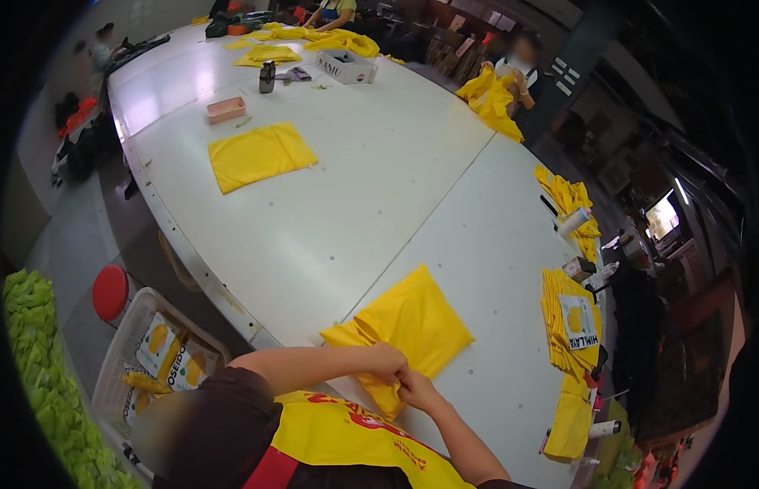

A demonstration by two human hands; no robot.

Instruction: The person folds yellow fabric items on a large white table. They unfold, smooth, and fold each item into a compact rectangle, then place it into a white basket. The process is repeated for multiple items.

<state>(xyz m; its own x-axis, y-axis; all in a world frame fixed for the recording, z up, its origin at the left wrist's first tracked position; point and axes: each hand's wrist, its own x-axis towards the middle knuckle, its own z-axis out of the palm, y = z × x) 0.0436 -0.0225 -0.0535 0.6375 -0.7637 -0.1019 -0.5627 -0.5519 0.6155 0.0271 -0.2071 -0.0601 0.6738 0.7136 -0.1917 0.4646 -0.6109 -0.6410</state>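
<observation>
Both hands (385,361) meet, gripping the yellow cloth (426,319).

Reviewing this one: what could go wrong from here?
Two possible risks:
The yellow cloth already looks rumpled where the left hand and right hand meet on it, so creases might set in.
The folded yellow stack sits close to the table's right-hand edge; a bump could perhaps push it off.
</observation>
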